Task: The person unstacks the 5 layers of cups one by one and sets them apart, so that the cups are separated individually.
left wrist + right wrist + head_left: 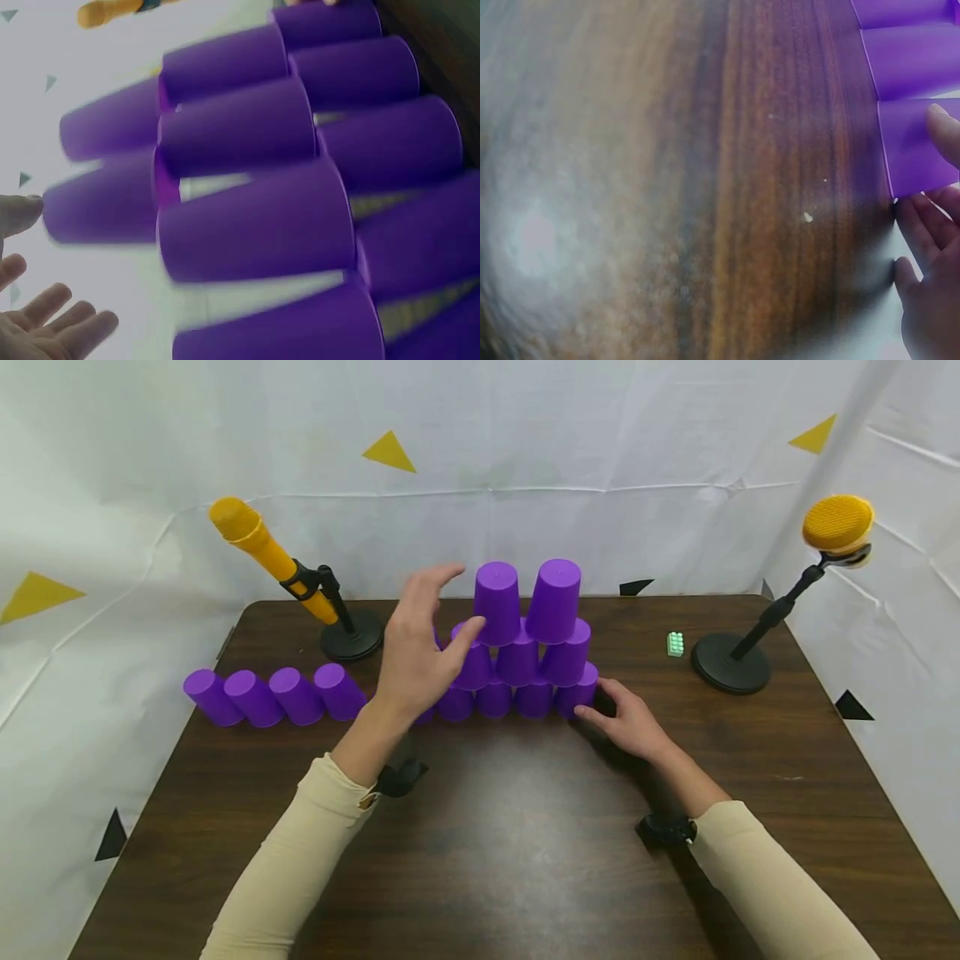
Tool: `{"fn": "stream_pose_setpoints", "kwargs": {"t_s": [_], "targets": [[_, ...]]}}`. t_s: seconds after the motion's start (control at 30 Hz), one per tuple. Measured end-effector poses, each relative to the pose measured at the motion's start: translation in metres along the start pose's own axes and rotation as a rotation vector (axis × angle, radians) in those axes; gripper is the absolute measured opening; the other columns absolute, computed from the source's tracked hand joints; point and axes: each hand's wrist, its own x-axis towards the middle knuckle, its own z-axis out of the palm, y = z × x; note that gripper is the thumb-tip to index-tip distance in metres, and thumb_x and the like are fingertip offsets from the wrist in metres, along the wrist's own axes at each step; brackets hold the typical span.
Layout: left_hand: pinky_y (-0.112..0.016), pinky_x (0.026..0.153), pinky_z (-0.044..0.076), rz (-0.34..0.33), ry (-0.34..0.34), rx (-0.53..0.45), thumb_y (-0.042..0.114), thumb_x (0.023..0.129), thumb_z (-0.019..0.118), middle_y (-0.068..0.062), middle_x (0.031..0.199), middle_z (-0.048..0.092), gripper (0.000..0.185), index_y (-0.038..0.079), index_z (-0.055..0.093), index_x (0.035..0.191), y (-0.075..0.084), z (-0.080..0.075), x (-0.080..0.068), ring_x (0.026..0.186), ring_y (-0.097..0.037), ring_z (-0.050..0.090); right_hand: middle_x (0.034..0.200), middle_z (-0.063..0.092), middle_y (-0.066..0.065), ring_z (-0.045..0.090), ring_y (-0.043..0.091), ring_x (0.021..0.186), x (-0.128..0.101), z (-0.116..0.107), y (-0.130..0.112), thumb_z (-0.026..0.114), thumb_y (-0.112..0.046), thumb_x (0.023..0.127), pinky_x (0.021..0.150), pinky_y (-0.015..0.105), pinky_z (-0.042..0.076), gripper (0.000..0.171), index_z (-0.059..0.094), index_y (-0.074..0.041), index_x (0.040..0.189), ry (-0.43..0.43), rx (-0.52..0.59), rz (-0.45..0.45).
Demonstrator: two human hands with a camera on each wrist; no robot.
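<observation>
- Worktop [480,860]: dark wood, under both hands.
- Cup pyramid [525,643]: purple, upside-down cups, stacked betw. the hands, just ahead of them.
- Row of 4 cups [273,696]: purple, on worktop, well left of left hand.
- Left hand [420,647]: raised, fingers spread & relaxed, holds nothing; at pyramid's left side, near top-left cup [497,602].
- Right hand [633,722]: low on worktop, fingers straight, tips touching bottom-right cup [577,693].
- Green block [675,644]: beyond right hand.

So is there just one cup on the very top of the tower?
No, the head view shows two top cups side by side, with the left hand open beside them.
</observation>
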Motion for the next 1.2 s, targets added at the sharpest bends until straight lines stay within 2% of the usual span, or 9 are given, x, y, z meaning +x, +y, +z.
{"fn": "stream_pose_setpoints", "kwargs": {"t_s": [0.13, 0.3, 0.5, 0.7, 0.83, 0.93, 1.03, 1.1, 1.2], "targets": [[-0.034, 0.105, 0.040, -0.006, -0.051, -0.012, 0.018, 0.087, 0.076, -0.011, 0.135, 0.049, 0.059, 0.004, 0.047, 0.137, 0.003, 0.024, 0.007, 0.129, -0.019, 0.044, 0.139, 0.051, 0.021, 0.042, 0.038, 0.133, 0.000, 0.000, 0.001, 0.068, -0.035, 0.093, 0.110, 0.057, 0.028, 0.063, 0.046, -0.002, 0.142, 0.004, 0.005, -0.001], [-0.033, 0.098, 0.045, -0.074, -0.044, -0.033, 0.016, 0.087, 0.076, -0.008, 0.131, 0.050, 0.055, 0.009, 0.048, 0.133, 0.002, 0.039, 0.007, 0.122, -0.017, 0.049, 0.139, 0.051, 0.021, 0.042, 0.038, 0.133, -0.001, 0.001, 0.001, 0.068, -0.034, 0.093, 0.110, 0.057, 0.028, 0.063, 0.046, -0.002, 0.142, 0.004, 0.010, -0.003], [-0.033, 0.089, 0.048, -0.093, -0.022, -0.070, 0.012, 0.087, 0.075, -0.009, 0.127, 0.053, 0.050, 0.010, 0.051, 0.131, 0.000, 0.043, 0.005, 0.113, -0.019, 0.055, 0.139, 0.051, 0.021, 0.042, 0.038, 0.133, -0.001, 0.000, 0.001, 0.068, -0.034, 0.093, 0.110, 0.057, 0.027, 0.062, 0.046, -0.002, 0.142, 0.003, 0.010, 0.000], [-0.033, 0.087, 0.052, -0.086, 0.024, -0.188, 0.005, 0.085, 0.075, -0.010, 0.124, 0.054, 0.048, 0.009, 0.055, 0.129, 0.000, 0.037, 0.003, 0.112, -0.019, 0.056, 0.139, 0.051, 0.021, 0.042, 0.038, 0.132, -0.001, -0.001, 0.000, 0.068, -0.034, 0.093, 0.110, 0.057, 0.028, 0.062, 0.046, -0.002, 0.142, -0.001, 0.013, -0.003], [-0.039, 0.090, 0.053, -0.096, 0.091, -0.259, -0.002, 0.083, 0.075, -0.013, 0.122, 0.054, 0.045, 0.004, 0.058, 0.125, 0.008, 0.014, -0.005, 0.111, -0.022, 0.057, 0.138, 0.051, 0.021, 0.043, 0.038, 0.132, -0.001, -0.001, 0.000, 0.068, -0.033, 0.093, 0.110, 0.057, 0.028, 0.062, 0.046, -0.002, 0.142, 0.003, 0.014, -0.004], [-0.045, 0.089, 0.053, -0.115, 0.146, -0.279, -0.010, 0.081, 0.073, -0.020, 0.121, 0.053, 0.043, -0.004, 0.057, 0.121, 0.019, -0.016, -0.015, 0.109, -0.026, 0.058, 0.138, 0.051, 0.021, 0.043, 0.038, 0.132, 0.000, -0.001, -0.001, 0.068, -0.033, 0.093, 0.110, 0.057, 0.027, 0.062, 0.046, -0.002, 0.142, 0.002, 0.008, -0.002], [-0.045, 0.090, 0.053, -0.166, 0.201, -0.235, -0.015, 0.080, 0.071, -0.023, 0.121, 0.053, 0.041, -0.010, 0.056, 0.118, 0.023, -0.050, -0.032, 0.109, -0.026, 0.057, 0.139, 0.051, 0.021, 0.042, 0.038, 0.133, 0.000, -0.001, -0.001, 0.068, -0.035, 0.093, 0.110, 0.057, 0.027, 0.063, 0.045, -0.002, 0.143, -0.004, 0.000, 0.005], [-0.041, 0.091, 0.052, -0.220, 0.235, -0.169, -0.015, 0.080, 0.071, -0.020, 0.122, 0.055, 0.042, -0.010, 0.057, 0.119, 0.015, -0.072, -0.047, 0.110, -0.023, 0.057, 0.140, 0.050, 0.021, 0.041, 0.039, 0.133, 0.000, -0.001, -0.001, 0.067, -0.036, 0.093, 0.110, 0.058, 0.027, 0.064, 0.045, -0.003, 0.143, -0.009, -0.003, 0.010], [-0.034, 0.093, 0.051, -0.360, 0.299, -0.046, -0.012, 0.081, 0.072, -0.013, 0.124, 0.057, 0.044, -0.005, 0.058, 0.122, -0.009, -0.105, -0.076, 0.111, -0.019, 0.059, 0.140, 0.050, 0.021, 0.041, 0.039, 0.133, -0.001, -0.001, 0.000, 0.067, -0.037, 0.094, 0.110, 0.058, 0.027, 0.064, 0.045, -0.003, 0.143, -0.010, -0.005, 0.016]]}}
